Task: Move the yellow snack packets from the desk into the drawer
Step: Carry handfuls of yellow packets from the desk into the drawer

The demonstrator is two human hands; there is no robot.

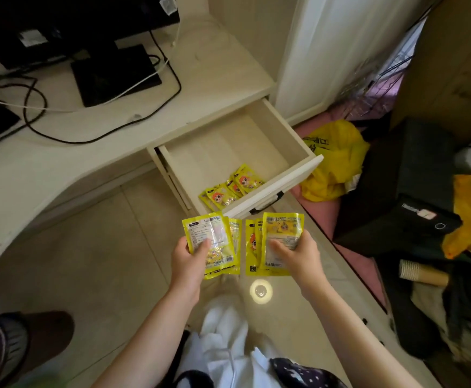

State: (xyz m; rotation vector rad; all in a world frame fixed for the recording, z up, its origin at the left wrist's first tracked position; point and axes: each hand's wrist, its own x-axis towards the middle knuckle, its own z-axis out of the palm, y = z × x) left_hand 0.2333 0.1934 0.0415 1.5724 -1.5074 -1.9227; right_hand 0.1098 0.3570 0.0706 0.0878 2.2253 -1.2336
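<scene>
Left hand is clamped on a small stack of yellow packets, right hand grips another stack just beside it, and a few more packets already sit in the open drawer just past both hands.

glossy yellow snack packets, two fanned stacks held upright, printed backs up, below the drawer front; a further cluster lying overlapped, cartoon faces up, in the open drawer's front corner
</scene>
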